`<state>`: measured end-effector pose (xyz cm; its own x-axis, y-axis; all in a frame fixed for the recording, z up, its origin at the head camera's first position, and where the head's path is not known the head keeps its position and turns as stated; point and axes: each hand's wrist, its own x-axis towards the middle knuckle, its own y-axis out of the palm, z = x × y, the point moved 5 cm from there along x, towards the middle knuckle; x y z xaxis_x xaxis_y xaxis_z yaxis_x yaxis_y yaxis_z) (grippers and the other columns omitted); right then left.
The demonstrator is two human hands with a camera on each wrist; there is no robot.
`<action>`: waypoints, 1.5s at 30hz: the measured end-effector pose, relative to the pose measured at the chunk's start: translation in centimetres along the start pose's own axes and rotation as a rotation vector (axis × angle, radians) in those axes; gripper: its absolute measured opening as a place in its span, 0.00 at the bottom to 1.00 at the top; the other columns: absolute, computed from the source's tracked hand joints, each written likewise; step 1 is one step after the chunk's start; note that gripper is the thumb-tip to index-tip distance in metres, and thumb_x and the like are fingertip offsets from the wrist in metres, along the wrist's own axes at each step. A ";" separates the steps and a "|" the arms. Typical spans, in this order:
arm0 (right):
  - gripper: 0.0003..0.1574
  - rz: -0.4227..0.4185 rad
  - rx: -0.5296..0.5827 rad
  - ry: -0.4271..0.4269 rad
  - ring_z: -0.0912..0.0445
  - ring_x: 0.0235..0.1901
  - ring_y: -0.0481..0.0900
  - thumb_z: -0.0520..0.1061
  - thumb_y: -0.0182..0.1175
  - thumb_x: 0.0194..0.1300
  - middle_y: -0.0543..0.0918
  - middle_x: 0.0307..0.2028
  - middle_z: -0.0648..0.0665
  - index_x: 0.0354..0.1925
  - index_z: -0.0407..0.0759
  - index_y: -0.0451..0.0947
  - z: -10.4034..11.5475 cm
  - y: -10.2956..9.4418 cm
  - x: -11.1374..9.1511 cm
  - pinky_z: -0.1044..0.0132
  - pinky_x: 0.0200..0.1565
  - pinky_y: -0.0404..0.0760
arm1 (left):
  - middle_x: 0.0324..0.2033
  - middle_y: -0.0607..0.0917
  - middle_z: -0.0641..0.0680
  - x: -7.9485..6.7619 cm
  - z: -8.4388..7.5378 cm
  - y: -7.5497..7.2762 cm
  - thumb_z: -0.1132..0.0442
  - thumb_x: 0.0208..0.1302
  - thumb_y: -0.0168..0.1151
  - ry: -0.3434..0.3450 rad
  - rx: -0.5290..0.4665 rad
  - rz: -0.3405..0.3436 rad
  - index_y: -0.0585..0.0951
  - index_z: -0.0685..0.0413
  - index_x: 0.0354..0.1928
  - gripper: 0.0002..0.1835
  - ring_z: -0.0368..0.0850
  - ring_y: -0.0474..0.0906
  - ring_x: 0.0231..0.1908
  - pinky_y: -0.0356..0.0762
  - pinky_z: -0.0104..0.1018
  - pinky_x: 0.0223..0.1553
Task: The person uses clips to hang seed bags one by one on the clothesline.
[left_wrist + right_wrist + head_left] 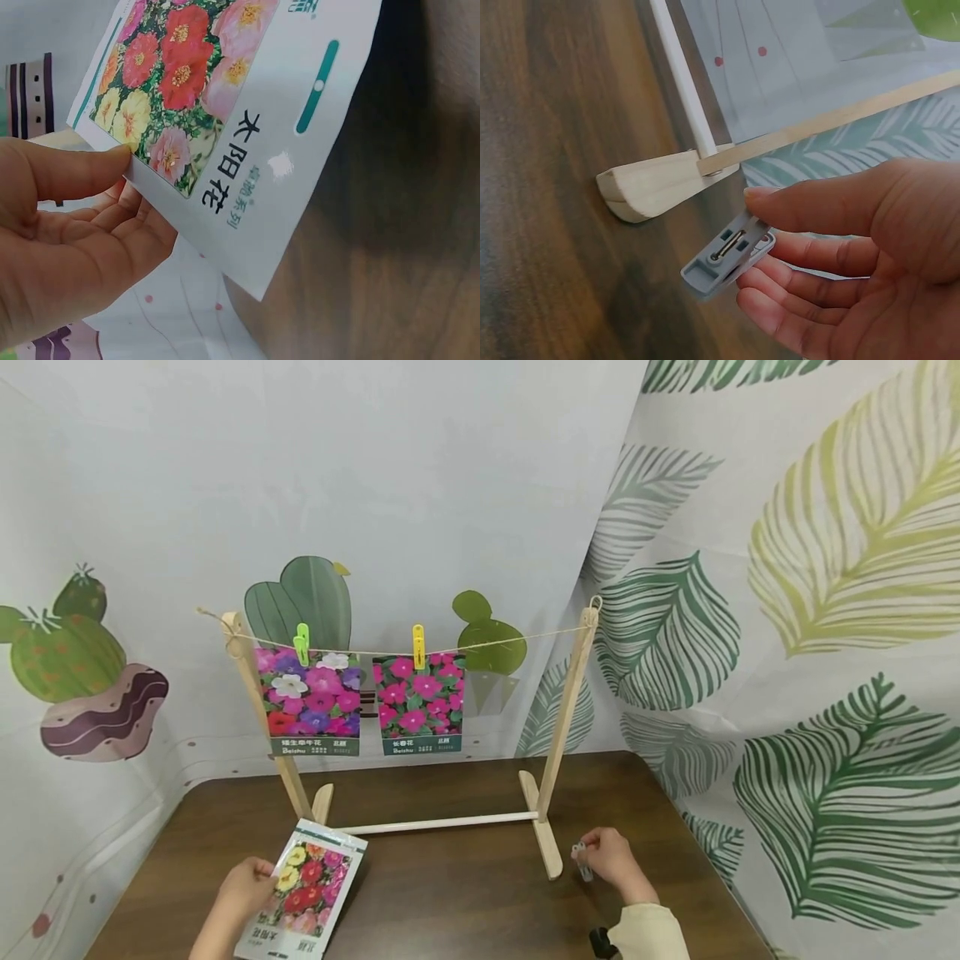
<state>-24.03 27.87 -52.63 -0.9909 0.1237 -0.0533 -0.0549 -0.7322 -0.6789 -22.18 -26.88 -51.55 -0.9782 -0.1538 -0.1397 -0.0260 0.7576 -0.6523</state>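
My left hand (243, 893) pinches the left edge of a white seed packet (311, 889) printed with red, yellow and pink flowers. In the left wrist view the thumb lies on the front of the seed packet (277, 161), fingers behind it. A grey clothespin (727, 255) is held between thumb and fingers of my right hand (611, 860), just right of the rack's foot. On the twine (517, 639) hang two more packets: a mixed-colour one (315, 702) under a green clothespin (302, 645), and a pink-flowered one (420, 706) under a yellow clothespin (418, 647).
A wooden rack with a left post (262, 702), a right post (566, 718) and a white crossbar (450, 822) stands on the brown table (442, 893). Behind it hangs a patterned curtain (450, 485). The rack's right foot (656, 184) lies close to my right hand.
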 end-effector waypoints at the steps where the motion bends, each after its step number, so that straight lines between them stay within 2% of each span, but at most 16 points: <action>1: 0.15 0.003 -0.004 0.001 0.53 0.26 0.79 0.35 0.69 0.51 0.81 0.25 0.43 0.35 0.26 0.77 0.1 -0.1 0.1 0.59 0.29 0.78 | 0.26 0.77 0.60 0.0 -0.3 0.0 0.73 0.57 0.56 0.010 0.004 -0.003 0.71 0.75 0.36 0.08 0.49 0.74 0.28 0.70 0.36 0.30; 6: 0.15 0.009 -0.019 -0.021 0.53 0.27 0.79 0.35 0.68 0.53 0.81 0.26 0.43 0.35 0.25 0.77 1.0 -0.5 0.7 0.58 0.29 0.79 | 0.27 0.78 0.60 0.5 -1.4 0.3 0.74 0.58 0.56 0.038 0.017 -0.020 0.72 0.74 0.37 0.08 0.50 0.74 0.29 0.69 0.37 0.30; 12: 0.13 -0.007 -0.041 -0.045 0.54 0.26 0.77 0.34 0.68 0.52 0.79 0.25 0.44 0.34 0.26 0.77 2.4 -1.5 1.0 0.61 0.28 0.78 | 0.24 0.77 0.57 0.4 -3.2 0.6 0.75 0.57 0.54 0.094 -0.019 -0.048 0.72 0.72 0.36 0.05 0.45 0.71 0.26 0.68 0.36 0.28; 18: 0.13 -0.015 -0.060 -0.066 0.54 0.27 0.77 0.34 0.69 0.51 0.79 0.26 0.44 0.34 0.28 0.78 3.6 -2.3 1.2 0.61 0.29 0.78 | 0.25 0.79 0.55 0.2 -5.2 0.5 0.76 0.61 0.55 0.157 -0.015 -0.034 0.73 0.70 0.37 0.04 0.44 0.71 0.27 0.67 0.36 0.30; 27: 0.13 -0.042 -0.064 -0.102 0.55 0.26 0.75 0.35 0.69 0.50 0.78 0.26 0.45 0.33 0.29 0.77 5.2 -3.2 1.4 0.62 0.28 0.76 | 0.26 0.80 0.55 -0.5 -8.1 0.7 0.77 0.63 0.55 0.194 -0.101 0.000 0.72 0.69 0.38 0.03 0.44 0.72 0.27 0.68 0.33 0.29; 31: 0.13 -0.044 -0.055 -0.111 0.55 0.26 0.76 0.35 0.69 0.51 0.78 0.26 0.45 0.33 0.30 0.76 6.2 -3.6 1.5 0.62 0.28 0.76 | 0.27 0.80 0.56 -0.6 -9.3 0.6 0.76 0.63 0.54 0.207 -0.139 0.000 0.73 0.68 0.38 0.03 0.44 0.73 0.28 0.70 0.32 0.30; 36: 0.13 -0.045 -0.054 -0.114 0.55 0.26 0.77 0.34 0.68 0.53 0.78 0.27 0.44 0.36 0.28 0.76 7.1 -4.4 1.5 0.62 0.28 0.77 | 0.28 0.81 0.56 -0.8 -11.0 0.5 0.76 0.64 0.55 0.261 -0.161 0.007 0.72 0.67 0.39 0.03 0.44 0.73 0.29 0.70 0.33 0.31; 45: 0.13 -0.060 -0.085 -0.179 0.54 0.28 0.77 0.34 0.68 0.55 0.79 0.28 0.44 0.38 0.29 0.78 8.7 -5.9 1.2 0.62 0.29 0.77 | 0.29 0.82 0.55 -1.3 -13.7 0.5 0.76 0.64 0.56 0.345 -0.180 -0.015 0.73 0.64 0.39 0.04 0.42 0.74 0.31 0.72 0.31 0.36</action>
<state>-26.00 26.51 -42.28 -0.9926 0.0394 0.1150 -0.1118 -0.6672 -0.7365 -23.78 -17.64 -41.47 -0.9885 0.0338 0.1473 -0.0461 0.8606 -0.5071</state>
